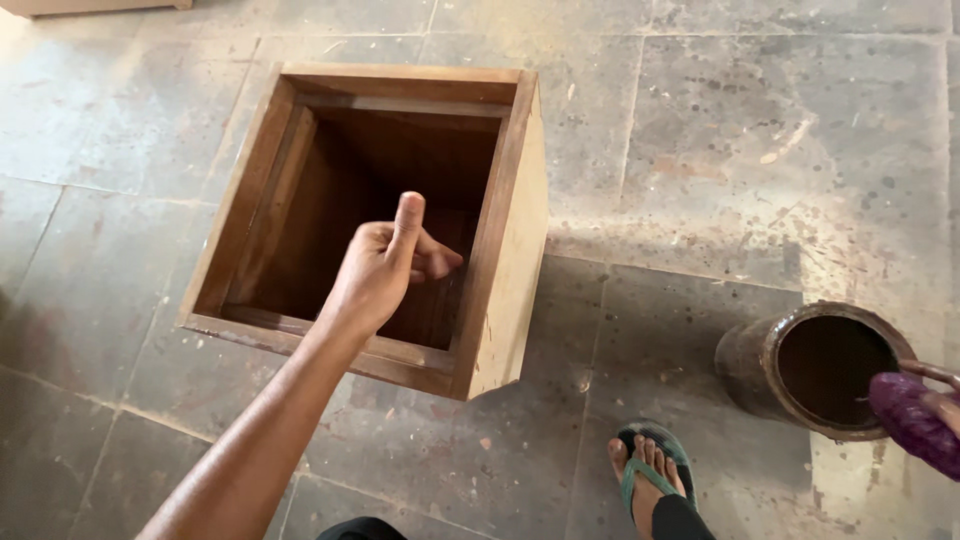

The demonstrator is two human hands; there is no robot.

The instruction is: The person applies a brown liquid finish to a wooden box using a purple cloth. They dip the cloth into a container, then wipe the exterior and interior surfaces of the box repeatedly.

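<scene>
Overhead, the left hand (385,262) hovers above the open wooden box (505,270) on the stone floor (760,150), its grip loosely curled, empty; the right hand (935,400) holds a purple cloth (908,418) at a dark pot (765,365).

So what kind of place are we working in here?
Probably a small woodworking or finishing workshop. An open wooden box stands on a stained, dusty stone-tile floor, with a grimy can of dark liquid beside it. The left hand is over the box; the right hand holds a purple cloth.
</scene>
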